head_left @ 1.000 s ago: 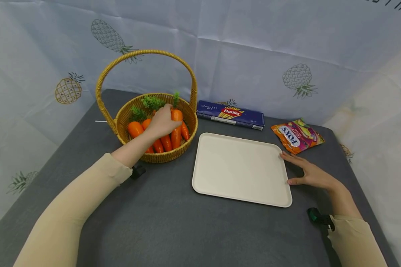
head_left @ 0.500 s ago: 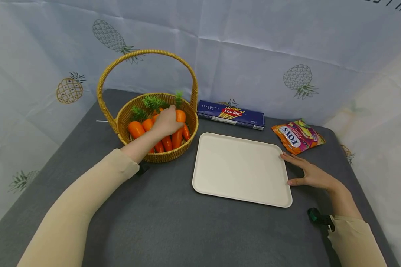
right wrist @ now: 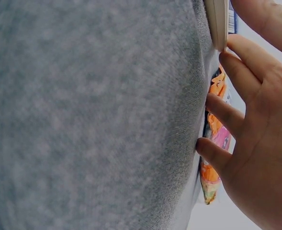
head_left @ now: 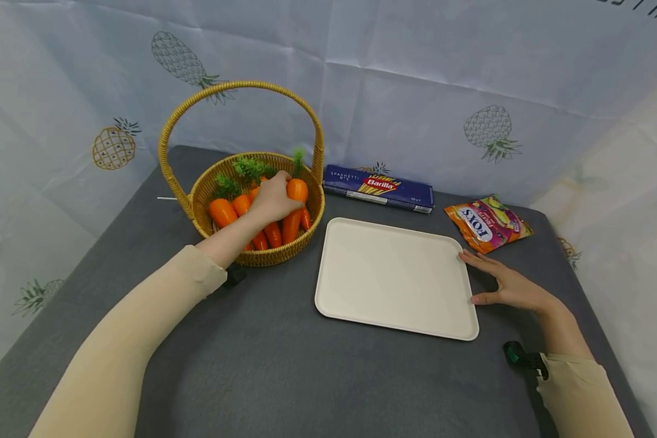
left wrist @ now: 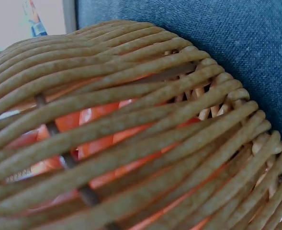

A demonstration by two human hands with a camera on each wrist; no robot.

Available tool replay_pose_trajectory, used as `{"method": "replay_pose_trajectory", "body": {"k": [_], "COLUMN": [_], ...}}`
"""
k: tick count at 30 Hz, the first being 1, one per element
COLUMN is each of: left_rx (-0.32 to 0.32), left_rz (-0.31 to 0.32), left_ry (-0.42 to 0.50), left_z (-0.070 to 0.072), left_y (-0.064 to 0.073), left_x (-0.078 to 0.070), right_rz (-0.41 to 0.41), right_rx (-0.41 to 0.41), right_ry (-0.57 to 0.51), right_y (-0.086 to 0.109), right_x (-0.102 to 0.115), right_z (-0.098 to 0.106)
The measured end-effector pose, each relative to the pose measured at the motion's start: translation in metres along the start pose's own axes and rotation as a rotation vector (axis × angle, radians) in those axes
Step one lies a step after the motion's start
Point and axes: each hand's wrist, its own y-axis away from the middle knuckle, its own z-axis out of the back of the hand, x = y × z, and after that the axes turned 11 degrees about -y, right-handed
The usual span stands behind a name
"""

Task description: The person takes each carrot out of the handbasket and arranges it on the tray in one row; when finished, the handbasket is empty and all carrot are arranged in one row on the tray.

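My left hand (head_left: 272,199) reaches into the yellow wicker basket (head_left: 268,259) and grips an orange carrot (head_left: 297,190) with a green top. The thumb lies along the carrot's side, and its far fingers are partly hidden. Several other carrots (head_left: 222,212) lie around it. In the left wrist view, woven strands of the basket (left wrist: 131,110) fill the picture, orange shows through gaps, and the hand is out of sight. At the right, my right hand (head_left: 511,288) has its fingers spread, with fingertips and thumb touching the right edge of the cream tray (head_left: 394,277).
A blue Barilla spaghetti box (head_left: 378,188) lies behind the tray by the back cloth. An orange and pink Fox's candy bag (head_left: 488,223) lies beyond the tray's far right corner. The basket's tall handle (head_left: 241,85) arches above the left hand. Everything stands on a dark grey table (head_left: 306,377).
My left hand has shifted slightly right within the basket. The carrot at its fingers has tilted, its green top moving right. The right hand and tray have stayed still.
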Motion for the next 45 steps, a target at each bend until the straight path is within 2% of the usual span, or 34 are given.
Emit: {"method": "replay_pose_trajectory", "body": {"k": [8, 17, 24, 27, 31, 35, 45], "left_rx": [-0.044, -0.029, -0.039, -0.025, 0.022, 0.069, 0.162], "left_rz": [0.014, 0.033, 0.039, 0.033, 0.016, -0.013, -0.092], "left_ry": [0.123, 0.298, 0.349, 0.411, 0.508, 0.551, 0.534], "left_z": [0.013, 0.031, 0.041, 0.044, 0.044, 0.038, 0.016], "left_y": [0.004, 0.017, 0.027, 0.028, 0.032, 0.038, 0.049], "left_x": [0.001, -0.001, -0.002, -0.002, -0.009, -0.023, -0.056], "right_rz": [0.0, -0.005, 0.001, 0.001, -0.002, 0.0, -0.005], "right_rx": [0.006, 0.011, 0.013, 0.012, 0.011, 0.011, 0.011], "right_ry": [0.0, -0.016, -0.018, -0.015, -0.01, -0.01, -0.01], "right_y": [0.0, 0.0, -0.001, -0.001, -0.001, -0.001, 0.0], "right_x": [0.001, 0.001, 0.001, 0.001, 0.001, 0.0, 0.001], "right_z": [0.0, 0.0, 0.0, 0.0, 0.0, -0.001, 0.0]}}
